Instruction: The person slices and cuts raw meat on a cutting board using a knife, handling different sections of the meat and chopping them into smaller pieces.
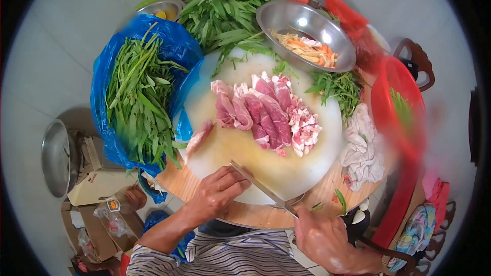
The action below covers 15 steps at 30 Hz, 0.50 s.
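My right hand [325,237] grips the handle of a kitchen knife [266,190], low on the right. Its blade slants up and left over the near edge of a round white cutting board [294,174]. My left hand [220,189] is at the blade's tip end, fingers bent and close together; whatever they may hold is hidden. Slices of raw meat [258,110] lie across the middle of the board, with small chopped meat pieces [305,129] at their right end. A separate strip of meat [198,140] rests near the board's left edge.
Leafy greens fill a blue plastic bag [99,97] on the left, and more greens [220,18] lie behind the board. A steel bowl [327,25] holds shredded vegetables. At right are a crumpled cloth [363,148] and a red plastic basin [417,92]. The wooden table [179,179] surrounds the board.
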Available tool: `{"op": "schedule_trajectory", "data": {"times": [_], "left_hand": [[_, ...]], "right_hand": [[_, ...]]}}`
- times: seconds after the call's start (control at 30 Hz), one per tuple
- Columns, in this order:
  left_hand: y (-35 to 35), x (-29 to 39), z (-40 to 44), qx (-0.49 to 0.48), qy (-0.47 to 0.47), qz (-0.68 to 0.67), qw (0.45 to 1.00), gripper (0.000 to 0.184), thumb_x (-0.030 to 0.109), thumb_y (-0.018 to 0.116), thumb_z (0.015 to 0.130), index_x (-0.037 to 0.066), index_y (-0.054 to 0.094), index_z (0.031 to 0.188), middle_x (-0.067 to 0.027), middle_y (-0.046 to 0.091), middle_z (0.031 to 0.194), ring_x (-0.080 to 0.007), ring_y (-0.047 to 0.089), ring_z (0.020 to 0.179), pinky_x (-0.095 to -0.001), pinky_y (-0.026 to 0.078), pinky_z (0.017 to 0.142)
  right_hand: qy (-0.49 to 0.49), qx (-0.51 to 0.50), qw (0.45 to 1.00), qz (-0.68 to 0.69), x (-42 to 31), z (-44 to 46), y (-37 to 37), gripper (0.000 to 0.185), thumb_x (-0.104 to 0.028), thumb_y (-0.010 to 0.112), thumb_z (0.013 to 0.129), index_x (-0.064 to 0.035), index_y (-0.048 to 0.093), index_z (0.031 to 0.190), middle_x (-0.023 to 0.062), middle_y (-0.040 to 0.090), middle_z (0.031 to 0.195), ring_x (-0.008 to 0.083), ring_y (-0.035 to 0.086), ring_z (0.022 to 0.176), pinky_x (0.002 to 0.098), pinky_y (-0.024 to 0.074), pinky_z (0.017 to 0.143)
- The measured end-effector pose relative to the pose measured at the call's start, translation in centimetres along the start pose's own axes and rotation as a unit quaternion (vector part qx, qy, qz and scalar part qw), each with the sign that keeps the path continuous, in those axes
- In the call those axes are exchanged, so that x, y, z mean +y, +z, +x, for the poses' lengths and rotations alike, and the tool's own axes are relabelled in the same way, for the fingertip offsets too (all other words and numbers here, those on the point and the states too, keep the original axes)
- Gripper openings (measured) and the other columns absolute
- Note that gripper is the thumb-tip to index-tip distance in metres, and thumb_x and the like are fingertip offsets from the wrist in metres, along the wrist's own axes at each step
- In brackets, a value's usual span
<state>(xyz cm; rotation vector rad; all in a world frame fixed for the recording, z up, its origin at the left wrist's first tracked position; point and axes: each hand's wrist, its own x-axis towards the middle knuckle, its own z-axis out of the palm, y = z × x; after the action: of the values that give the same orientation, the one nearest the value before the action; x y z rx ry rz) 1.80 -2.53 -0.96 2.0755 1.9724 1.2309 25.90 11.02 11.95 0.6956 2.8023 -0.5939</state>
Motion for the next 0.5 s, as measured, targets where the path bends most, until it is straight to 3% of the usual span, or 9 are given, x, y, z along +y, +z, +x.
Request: {"op": "schedule_trajectory", "data": {"times": [0.1,0.2,0.4,0.5], "left_hand": [[-0.3,0.1,-0.1,-0.014,-0.007,-0.007,1.0,0.043,0.001,0.072,0.069,0.0,0.073,0.112,-0.0131,0.073,0.112,-0.0348,0.071,0.108,-0.0416,0.062,0.091],[-0.2,0.0,-0.1,-0.012,-0.001,-0.014,1.0,0.044,0.001,0.072,0.069,0.0,0.074,0.113,-0.0133,0.073,0.114,-0.0346,0.071,0.11,-0.0412,0.062,0.093],[0.1,-0.2,-0.3,0.017,0.017,-0.016,1.0,0.044,0.004,0.071,0.071,-0.001,0.075,0.114,-0.0136,0.075,0.117,-0.0328,0.072,0.111,-0.0409,0.062,0.094],[0.3,-0.2,-0.4,0.025,0.025,-0.01,0.999,0.043,0.005,0.071,0.07,-0.001,0.075,0.113,-0.0131,0.075,0.115,-0.0318,0.072,0.109,-0.0404,0.062,0.093]], "right_hand": [[-0.049,-0.012,0.999,-0.016,-0.1,2.6,1.1,0.012,-0.008,0.066,0.092,0.0012,0.061,0.098,0.0179,0.069,0.071,0.0362,0.074,0.058,0.0463,0.0606,0.055],[-0.104,0.04,0.994,-0.003,-1.0,6.2,1.6,0.011,-0.008,0.063,0.097,0.0025,0.06,0.096,0.0209,0.07,0.07,0.0392,0.073,0.058,0.049,0.0593,0.054],[-0.08,0.098,0.991,0.038,-0.5,6.5,1.3,0.018,-0.012,0.061,0.103,0.0026,0.059,0.093,0.0202,0.066,0.065,0.0415,0.071,0.057,0.0493,0.0574,0.052],[-0.062,0.032,0.998,0.004,-1.5,3.9,-0.7,0.016,-0.011,0.063,0.101,0.0017,0.058,0.092,0.0196,0.066,0.065,0.0402,0.07,0.054,0.0482,0.0566,0.05]]}}
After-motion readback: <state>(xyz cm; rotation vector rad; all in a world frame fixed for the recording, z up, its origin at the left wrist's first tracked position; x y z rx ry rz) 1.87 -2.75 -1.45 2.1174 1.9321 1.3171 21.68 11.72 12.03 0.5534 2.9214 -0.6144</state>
